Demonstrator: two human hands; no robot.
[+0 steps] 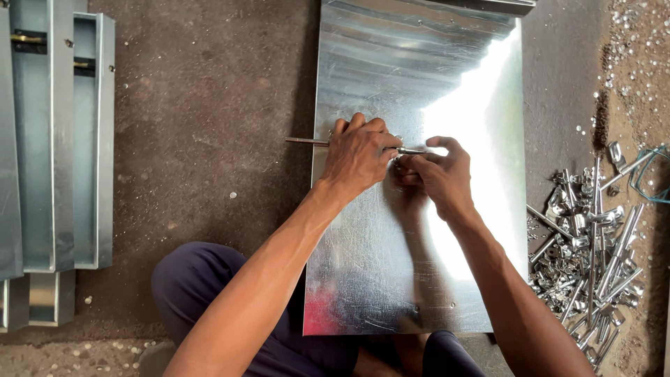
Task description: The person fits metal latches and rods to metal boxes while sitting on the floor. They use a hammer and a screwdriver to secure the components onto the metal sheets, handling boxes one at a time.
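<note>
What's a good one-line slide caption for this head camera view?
Both hands, left hand and right hand, grip a thin metal rod over a shiny steel sheet.

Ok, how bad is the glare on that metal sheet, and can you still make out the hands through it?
Head view: a strong white glare band runs down the right half of the metal sheet, washing out its surface there. The left hand and right hand stay sharp and cast soft shadows below them; the thin rod is clear, its right end fading into glare. The hardware pile is in focus.
</note>
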